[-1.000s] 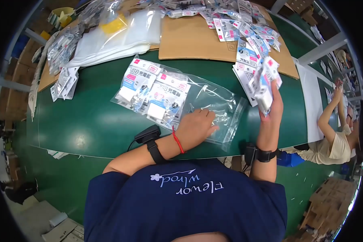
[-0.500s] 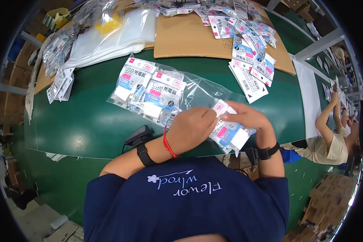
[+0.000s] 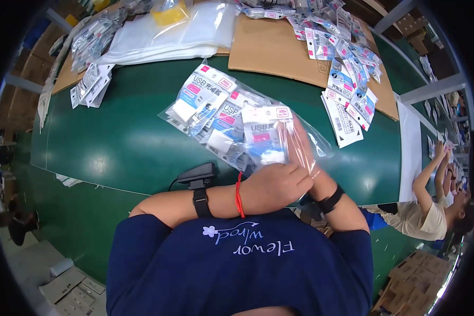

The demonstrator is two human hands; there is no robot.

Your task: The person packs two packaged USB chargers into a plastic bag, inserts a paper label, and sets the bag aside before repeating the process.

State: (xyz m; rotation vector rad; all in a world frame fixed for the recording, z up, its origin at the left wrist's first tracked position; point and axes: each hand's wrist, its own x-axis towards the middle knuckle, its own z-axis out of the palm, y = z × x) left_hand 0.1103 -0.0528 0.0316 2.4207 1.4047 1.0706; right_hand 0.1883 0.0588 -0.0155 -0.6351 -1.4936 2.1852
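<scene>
A large clear plastic bag (image 3: 317, 138) lies on the green table in front of me. Inside it are two packaged USB chargers (image 3: 199, 99), side by side and partly overlapping, each a white block under a printed card. My right hand (image 3: 300, 145) reaches into the bag and grips a third USB charger pack (image 3: 262, 131), which covers part of the second one; most of those fingers are hidden behind it. Closed at the bag's near edge, my left hand (image 3: 280, 184) pinches the plastic. A red cord circles the left wrist, and both wrists wear black straps.
Loose charger packs (image 3: 347, 66) are heaped on a cardboard sheet (image 3: 274, 47) at the far right. White printed cards (image 3: 342, 118) lie below them. Flat clear bags (image 3: 168, 39) are stacked at the far left, beside more cards (image 3: 92, 84). Another person (image 3: 432, 200) works at the right.
My right hand has moved leftward into the bag with the third charger pack, now beside the other two. The left hand has shifted right and nearer to me, onto the bag's edge.
</scene>
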